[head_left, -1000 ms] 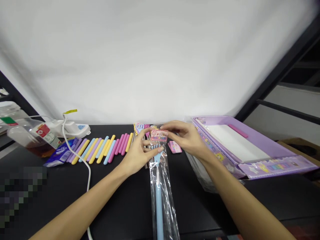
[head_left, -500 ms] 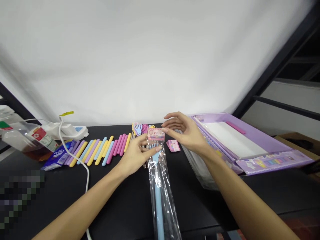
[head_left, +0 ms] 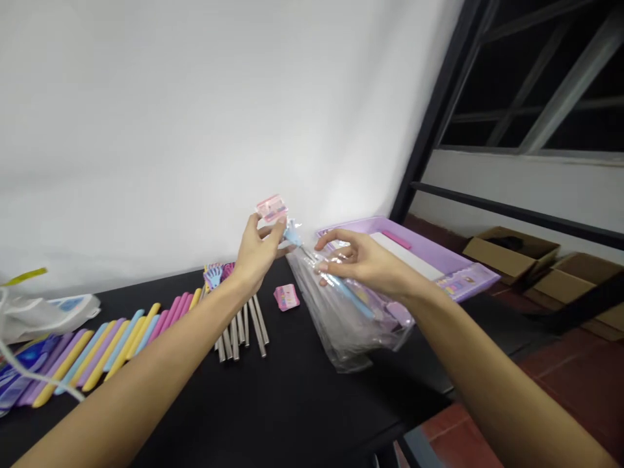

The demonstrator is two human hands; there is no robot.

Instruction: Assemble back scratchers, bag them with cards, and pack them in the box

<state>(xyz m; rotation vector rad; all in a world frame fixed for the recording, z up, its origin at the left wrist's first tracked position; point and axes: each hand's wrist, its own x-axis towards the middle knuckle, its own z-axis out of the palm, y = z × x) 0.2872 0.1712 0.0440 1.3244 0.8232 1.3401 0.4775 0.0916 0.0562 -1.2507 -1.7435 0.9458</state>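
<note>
Held slantwise above the desk (head_left: 273, 409): one pale-blue hand-shaped back scratcher (head_left: 347, 290) in a clear plastic sleeve (head_left: 336, 284), with a pink header card (head_left: 272, 208) at the upper end. Probably light, stiff along the handle and thin metal shaft (head_left: 308, 252), and apt to slide lengthwise inside the slick, floppy film. Best taken by handle and sleeve together, with the film drawn snug; likely to crease or tear from tugging at the card alone. In the left hand (head_left: 258, 250), thumb and fingers pinching the sleeve just by the card. In the right hand (head_left: 361, 263), fingers curved about the sleeve near the shaft; impossible to tell whether gripping or merely loose. Beneath, soft-looking clear plastic bags (head_left: 336, 344), beside a purple display box (head_left: 468, 279). Farther left on the desk, small pink cards (head_left: 286, 297), metal rods (head_left: 248, 328) and a row of pastel handles (head_left: 117, 344) near a white power strip (head_left: 68, 309).
</note>
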